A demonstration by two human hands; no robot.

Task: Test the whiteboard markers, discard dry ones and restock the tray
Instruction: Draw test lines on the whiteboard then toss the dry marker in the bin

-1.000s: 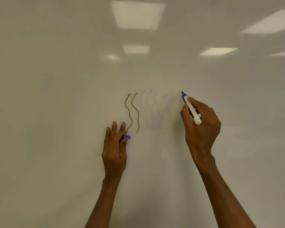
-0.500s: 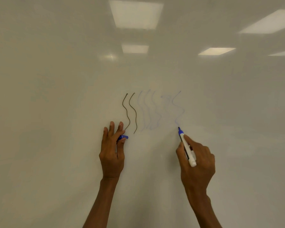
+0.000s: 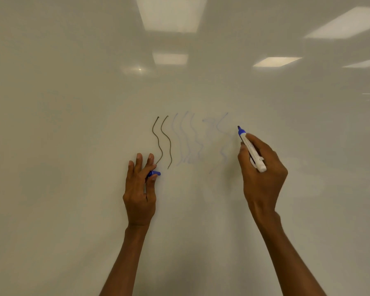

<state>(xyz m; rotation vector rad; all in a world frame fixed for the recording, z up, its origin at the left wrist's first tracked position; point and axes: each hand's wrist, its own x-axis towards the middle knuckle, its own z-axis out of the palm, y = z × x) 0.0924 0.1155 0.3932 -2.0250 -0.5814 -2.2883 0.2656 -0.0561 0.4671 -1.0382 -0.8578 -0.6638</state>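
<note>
My right hand [image 3: 262,174] grips a white marker with a blue tip [image 3: 251,149], tip up and at the whiteboard [image 3: 73,124], right of the drawn lines. My left hand [image 3: 140,189] rests against the board and pinches the blue marker cap [image 3: 154,173] between thumb and forefinger, its other fingers straight. On the board are two dark wavy lines [image 3: 161,142], several very faint blue wavy lines [image 3: 187,139], and one more faint blue wavy line [image 3: 222,144] furthest right.
The whiteboard fills the whole view and mirrors the ceiling light panels [image 3: 171,13]. No tray, bin or other markers are in view.
My right hand drew a faint blue wavy line downward, then lifted the marker back up to a spot right of that line's top. My left hand stayed put with the cap.
</note>
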